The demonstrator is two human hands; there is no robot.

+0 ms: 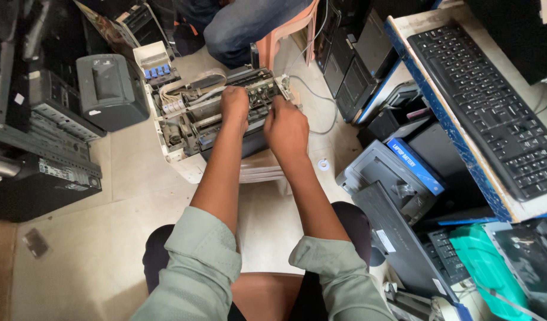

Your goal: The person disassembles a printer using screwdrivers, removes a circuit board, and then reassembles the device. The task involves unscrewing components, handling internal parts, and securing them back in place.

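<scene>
The opened white plastic printer (187, 113) with bare inner parts lay on the floor. Both the left hand (235, 102) and the right hand (285, 128) were curled on its dark middle mechanism, seemingly gripping it. A grey closed printer (110, 89) stood beside.

Both hands (261, 116) on opened printer (208, 113)

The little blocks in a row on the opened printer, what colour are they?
Blue. The little blocks show in the head view, at the opened printer's far left corner.
</scene>
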